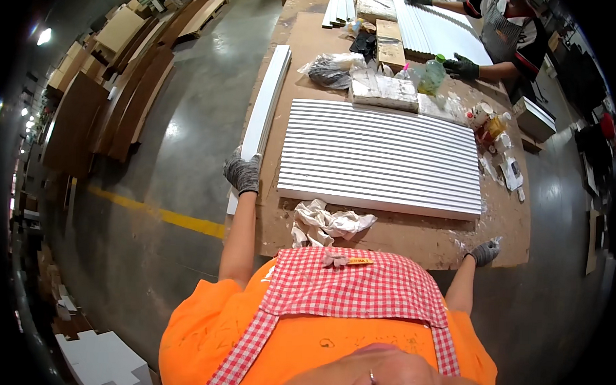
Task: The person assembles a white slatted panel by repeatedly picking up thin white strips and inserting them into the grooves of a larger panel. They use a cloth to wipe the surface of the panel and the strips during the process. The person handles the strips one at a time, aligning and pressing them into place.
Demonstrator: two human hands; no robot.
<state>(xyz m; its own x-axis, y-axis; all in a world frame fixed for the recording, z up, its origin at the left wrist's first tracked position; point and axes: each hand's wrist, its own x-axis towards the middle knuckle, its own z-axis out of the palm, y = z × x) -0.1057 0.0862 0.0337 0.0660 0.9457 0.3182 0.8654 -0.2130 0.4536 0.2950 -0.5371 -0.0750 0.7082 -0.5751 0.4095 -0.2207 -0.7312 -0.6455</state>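
Note:
On the table's left edge lies a narrow stack of long white strips (265, 109). My left hand (241, 172), in a grey knit glove, is closed around the stack near its close end. A wide row of white strips (380, 158) lies side by side in front of me, with dark lines between them. My right hand (483, 253), also gloved in grey, is at the near right corner of the table. Its fingers are curled, with a small whitish bit at the tips that I cannot make out. A crumpled cream cloth (327, 222) lies between me and the row.
Behind the row are a white-smeared block (383, 88), a plastic bag (331, 70) and a green-capped bottle (432, 75). Small containers (490, 124) crowd the right side. Across the table, a co-worker's gloved hand (461, 66) rests by white ribbed panels (439, 31). Brown boards (131, 98) stand left.

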